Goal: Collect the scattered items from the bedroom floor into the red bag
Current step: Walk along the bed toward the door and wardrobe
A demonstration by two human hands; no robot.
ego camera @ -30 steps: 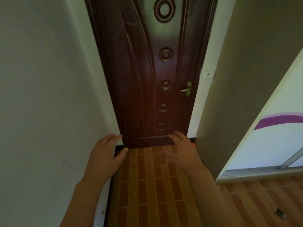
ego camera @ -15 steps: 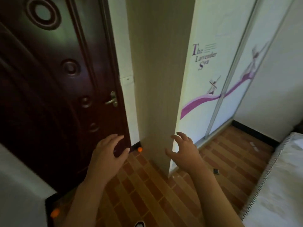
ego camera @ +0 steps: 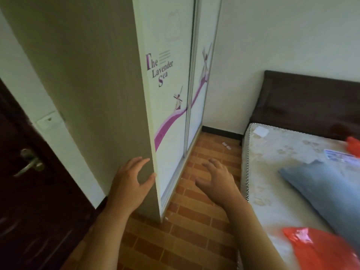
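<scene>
Both the left hand [ego camera: 129, 184] and right hand [ego camera: 218, 179] hang spread and empty, while the red bag [ego camera: 319, 250], likely thin, light, slippery plastic best pinched at its rim, lies on the mattress [ego camera: 272, 152] to the right hand's right.

Hidden, cropped or unresolved items

The red bag [ego camera: 319, 250] is running off the bottom-right corner; its opening is not showing. A second red item [ego camera: 353, 143] is being cropped by the right edge, identity unclear. Small white scraps [ego camera: 226, 145] on the floor [ego camera: 194, 236] are reading too small to identify. The door handle [ego camera: 29, 164] is blurring.
</scene>
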